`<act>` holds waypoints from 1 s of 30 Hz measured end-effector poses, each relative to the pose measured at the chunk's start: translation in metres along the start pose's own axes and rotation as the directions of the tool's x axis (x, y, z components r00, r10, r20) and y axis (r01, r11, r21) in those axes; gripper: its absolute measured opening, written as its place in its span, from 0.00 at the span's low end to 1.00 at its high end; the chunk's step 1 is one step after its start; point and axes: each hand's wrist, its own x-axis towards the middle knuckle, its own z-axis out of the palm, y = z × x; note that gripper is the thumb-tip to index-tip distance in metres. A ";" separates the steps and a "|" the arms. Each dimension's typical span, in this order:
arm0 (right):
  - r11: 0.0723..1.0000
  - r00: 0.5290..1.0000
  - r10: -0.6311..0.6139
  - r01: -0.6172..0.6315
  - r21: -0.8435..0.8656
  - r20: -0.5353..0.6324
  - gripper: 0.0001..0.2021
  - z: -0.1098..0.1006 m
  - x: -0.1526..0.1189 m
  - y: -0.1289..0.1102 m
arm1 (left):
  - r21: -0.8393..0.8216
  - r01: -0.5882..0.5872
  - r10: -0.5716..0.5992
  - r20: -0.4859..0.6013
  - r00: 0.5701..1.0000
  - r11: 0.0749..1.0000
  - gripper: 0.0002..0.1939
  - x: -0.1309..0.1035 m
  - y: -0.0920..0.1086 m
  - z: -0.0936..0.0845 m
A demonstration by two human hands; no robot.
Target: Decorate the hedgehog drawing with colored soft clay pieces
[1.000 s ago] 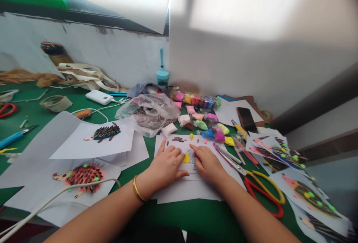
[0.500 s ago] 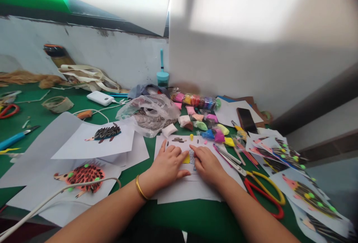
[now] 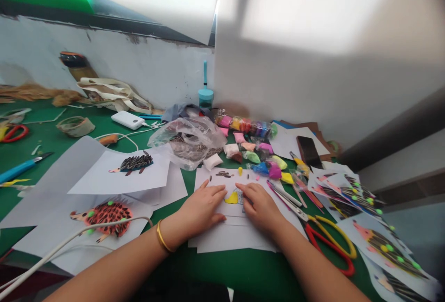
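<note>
A white sheet of paper lies in front of me with a partly hidden printed drawing. A flat piece of yellow clay sits on the drawing between my hands. My left hand rests on the sheet's left side, fingers stretched out and holding nothing, just left of the clay. Over the drawing's right side is my right hand, its index finger extended near the clay's upper right and the other fingers bent and partly hidden. Sunflower seeds and a small yellow clay lump lie along the sheet's top.
Behind the sheet are a plastic bag of seeds and several clay packets. Scissors lie by my right forearm. Hedgehog pictures lie left, with more pictures at right. A white cable crosses the left side.
My left hand has drawn back leftward from the yellow clay, which now shows more fully. The right hand stays nearly in place over the drawing. The whole view has shifted slightly.
</note>
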 end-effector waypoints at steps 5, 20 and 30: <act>0.991 0.990 -0.123 0.126 -0.037 0.061 0.16 -0.003 -0.001 -0.009 | -0.030 -0.001 0.001 -0.017 1.000 1.000 0.30 -0.005 -0.005 0.004; 0.985 0.983 -0.128 0.142 -0.101 0.128 0.16 -0.004 0.002 -0.026 | -0.104 0.042 -0.046 -0.037 0.998 0.994 0.31 -0.004 -0.005 0.005; 0.983 0.984 -0.099 0.119 -0.137 0.147 0.16 0.004 0.003 -0.031 | -0.096 0.037 -0.042 -0.050 0.998 0.995 0.30 -0.004 -0.007 0.007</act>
